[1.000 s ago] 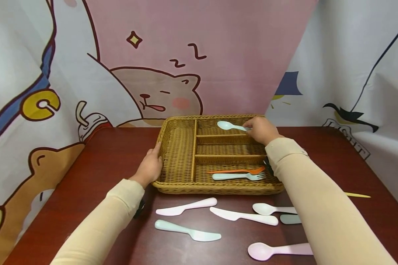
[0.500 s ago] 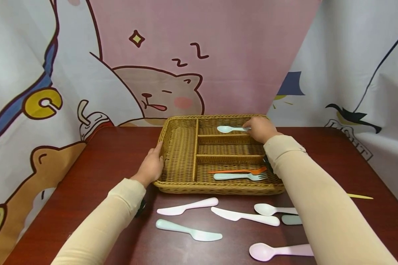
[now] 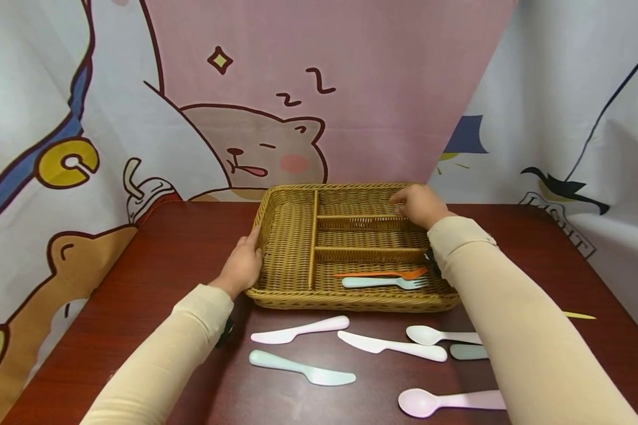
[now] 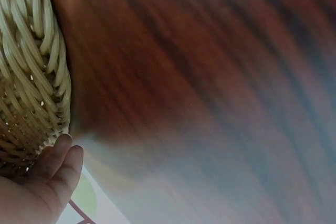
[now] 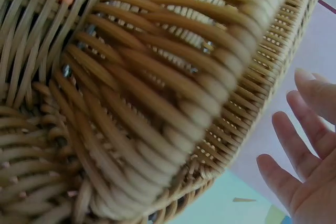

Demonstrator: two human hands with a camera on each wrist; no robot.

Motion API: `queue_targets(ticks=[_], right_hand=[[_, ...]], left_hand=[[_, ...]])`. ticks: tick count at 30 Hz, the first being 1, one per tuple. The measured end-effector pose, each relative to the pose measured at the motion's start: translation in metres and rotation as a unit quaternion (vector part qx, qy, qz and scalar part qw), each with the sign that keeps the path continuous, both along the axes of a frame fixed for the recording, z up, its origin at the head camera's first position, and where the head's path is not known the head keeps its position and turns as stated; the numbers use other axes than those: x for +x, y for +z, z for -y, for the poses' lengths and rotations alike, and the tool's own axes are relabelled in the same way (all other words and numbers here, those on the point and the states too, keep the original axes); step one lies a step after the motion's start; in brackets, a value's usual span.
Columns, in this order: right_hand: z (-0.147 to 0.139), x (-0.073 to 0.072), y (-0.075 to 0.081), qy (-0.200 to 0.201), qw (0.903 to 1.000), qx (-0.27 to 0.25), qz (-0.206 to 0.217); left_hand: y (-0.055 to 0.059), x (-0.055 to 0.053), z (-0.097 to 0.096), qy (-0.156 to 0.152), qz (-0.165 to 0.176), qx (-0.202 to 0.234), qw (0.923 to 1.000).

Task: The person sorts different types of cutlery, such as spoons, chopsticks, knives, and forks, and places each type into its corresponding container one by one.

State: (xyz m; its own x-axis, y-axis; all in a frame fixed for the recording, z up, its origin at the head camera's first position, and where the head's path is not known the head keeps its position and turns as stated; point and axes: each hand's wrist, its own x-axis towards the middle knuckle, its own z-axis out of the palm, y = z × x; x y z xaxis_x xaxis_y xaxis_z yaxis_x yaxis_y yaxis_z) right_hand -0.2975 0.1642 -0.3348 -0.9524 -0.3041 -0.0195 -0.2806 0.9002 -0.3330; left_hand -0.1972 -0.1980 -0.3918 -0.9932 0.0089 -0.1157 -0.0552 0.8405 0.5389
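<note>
A wicker cutlery tray (image 3: pixel 286 248) with four-sided woven walls and dividers stands on the table. My left hand (image 3: pixel 240 265) rests against its left side, the fingers (image 4: pixel 62 163) fairly straight along the outer wall. Over the back right compartment, my right hand (image 3: pixel 422 205) has its fingers spread and holds nothing; the right wrist view shows the fingers (image 5: pixel 294 145) apart beside the woven rim. The light blue spoon is out of sight behind the back divider (image 3: pixel 358 218). In the front compartment lie an orange fork (image 3: pixel 388 274) and a light blue fork (image 3: pixel 385 283).
In front of the tray lie a pale pink knife (image 3: pixel 300 330), a white knife (image 3: pixel 392 347) and a mint knife (image 3: pixel 303 368). To the right are a white spoon (image 3: pixel 427 335), a grey-green handle (image 3: pixel 468 352), a pink spoon (image 3: pixel 422 402) and a yellow tip (image 3: pixel 579 315). A patterned cloth (image 3: pixel 383 88) hangs behind.
My right hand lowers the light blue spoon into the back right compartment and lets go, its fingers opening. The spoon drops from view. My left hand stays at the tray's side.
</note>
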Motion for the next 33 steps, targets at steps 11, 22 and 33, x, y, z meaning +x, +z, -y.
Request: queue_targets(ticks=[11, 22, 33], right_hand=[[-0.007, 0.013, 0.018, -0.018, 0.9907, -0.133, 0.022], [-0.014, 0.037, 0.037, -0.023, 0.9788, -0.203, 0.021], [-0.034, 0.078, 0.05, -0.031, 0.9797, -0.194, -0.039]], left_hand=[[-0.001, -0.001, 0.002, -0.004, -0.006, -0.001, 1.0], [-0.002, 0.0, 0.005, -0.003, -0.005, -0.003, 1.0], [-0.003, 0.0, 0.001, -0.006, -0.006, 0.001, 1.0]])
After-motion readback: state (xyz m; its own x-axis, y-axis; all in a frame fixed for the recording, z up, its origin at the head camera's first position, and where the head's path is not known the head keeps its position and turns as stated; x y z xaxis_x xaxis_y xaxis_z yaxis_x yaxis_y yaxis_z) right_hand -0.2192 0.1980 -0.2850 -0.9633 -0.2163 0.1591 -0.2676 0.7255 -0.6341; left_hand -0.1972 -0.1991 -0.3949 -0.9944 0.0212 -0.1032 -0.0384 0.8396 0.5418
